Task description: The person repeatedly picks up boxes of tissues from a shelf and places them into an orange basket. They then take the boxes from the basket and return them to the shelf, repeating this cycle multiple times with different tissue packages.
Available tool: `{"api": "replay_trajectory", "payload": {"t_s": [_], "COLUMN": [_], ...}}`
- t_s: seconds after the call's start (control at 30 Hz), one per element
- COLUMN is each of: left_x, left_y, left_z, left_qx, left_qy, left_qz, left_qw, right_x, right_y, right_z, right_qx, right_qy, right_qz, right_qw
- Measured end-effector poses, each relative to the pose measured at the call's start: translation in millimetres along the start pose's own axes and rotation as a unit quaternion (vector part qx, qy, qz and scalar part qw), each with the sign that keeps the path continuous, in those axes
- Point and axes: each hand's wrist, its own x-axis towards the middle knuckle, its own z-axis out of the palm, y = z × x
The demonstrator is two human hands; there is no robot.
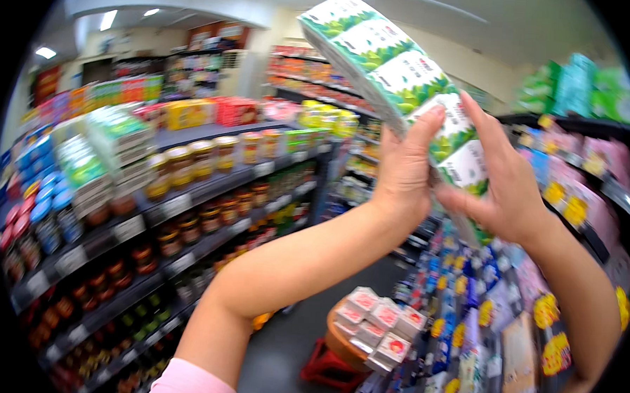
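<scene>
A long pack of white cartons with green leaf print (412, 77) is held up at a tilt in front of me, its upper end near the ceiling lights. My left hand (408, 171) grips its lower left side, thumb lying over the printed face. Around the lower right part of the pack is my right hand (510, 189), fingers spread along its edge and thumb across the front. Motion blurs the fingers a little, and the pack's back is hidden.
To the left, a dark shelf unit (188, 204) carries jars, boxes and similar green-white packs (120, 135). Bagged goods hang along the right-hand rack (463, 308). Small white boxes (383, 315) fill an orange basin (335, 332) on a red stool (328, 368) low in the aisle.
</scene>
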Motion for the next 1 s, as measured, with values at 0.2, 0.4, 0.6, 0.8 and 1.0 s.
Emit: {"api": "replay_trajectory", "payload": {"t_s": [0.2, 0.4, 0.6, 0.8, 1.0], "left_x": [-53, -99, -144, -170, -176], "left_y": [130, 263, 355, 411, 425], "left_z": [-7, 11, 22, 4, -32], "left_qx": [0.151, 0.335, 0.497, 0.589, 0.601], "left_qy": [0.022, 0.064, 0.115, 0.201, 0.23], "left_qz": [0.083, 0.138, 0.275, 0.289, 0.2], "left_qw": [0.985, 0.93, 0.815, 0.727, 0.739], "right_x": [57, 138, 224, 283, 314], "right_y": [-100, -182, -247, -305, -333], "right_z": [29, 78, 91, 100, 139], "right_qx": [0.144, 0.489, 0.526, 0.44, 0.398], "right_qy": [0.02, 0.041, -0.021, -0.079, -0.148], "right_qz": [-0.018, 0.016, 0.07, 0.047, 0.075], "right_qw": [0.989, 0.871, 0.847, 0.893, 0.902]}}
